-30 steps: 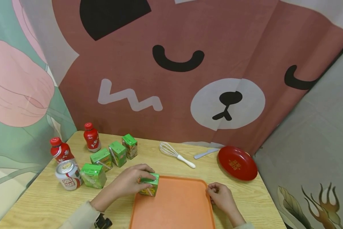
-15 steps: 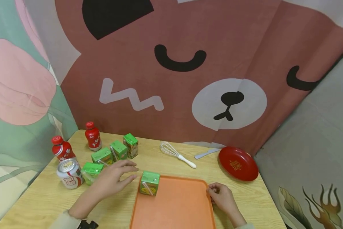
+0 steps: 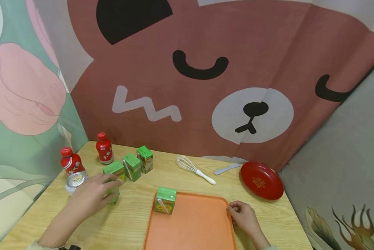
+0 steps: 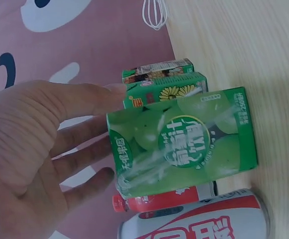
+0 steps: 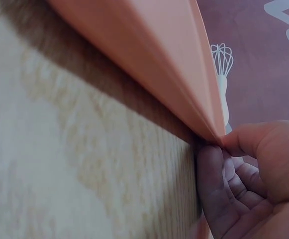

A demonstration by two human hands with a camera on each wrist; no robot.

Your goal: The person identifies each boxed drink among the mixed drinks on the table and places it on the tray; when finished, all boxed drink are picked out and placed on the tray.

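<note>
In the head view my left hand (image 3: pixel 90 192) is over the front green juice box (image 4: pixel 184 142), covering most of it. The left wrist view shows that box upright with grapes printed on its side, my thumb and spread fingers right at its top end. On the far left corner of the orange tray (image 3: pixel 199 224) stands another juice box (image 3: pixel 166 200) with a straw on its side. My right hand (image 3: pixel 244 216) pinches the tray's right edge near its far corner, thumb above and fingers beneath in the right wrist view.
Several more juice boxes (image 3: pixel 132 167) stand behind my left hand. Left of them are two red bottles (image 3: pixel 104 148) and a silver can (image 4: pixel 199 221). Towards the back lie a whisk (image 3: pixel 195 170) and a spreading knife (image 3: pixel 227 168), beside a red plate (image 3: pixel 262 181).
My left hand has let go of the juice box on the tray's corner and moved left to the grape juice box. The right hand stays at the tray's edge.
</note>
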